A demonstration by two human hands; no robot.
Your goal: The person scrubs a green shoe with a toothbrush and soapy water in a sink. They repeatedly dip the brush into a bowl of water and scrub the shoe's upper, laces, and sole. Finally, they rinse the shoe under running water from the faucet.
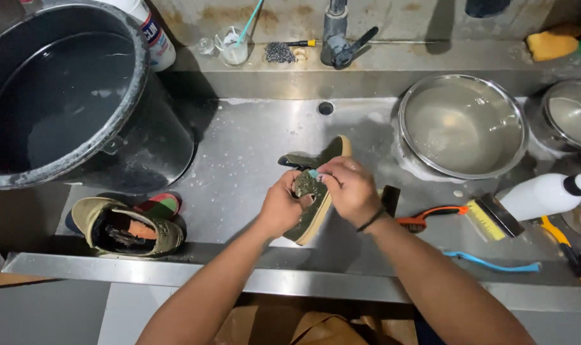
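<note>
Olive suede shoe, tan rubber sole

You've got two olive shoes: one at centre, one at 8 o'clock. Two steel bowls at 2 o'clock, one black bucket at 10. Three brushes at 4 o'clock: orange-handled, blue, yellow.
</note>
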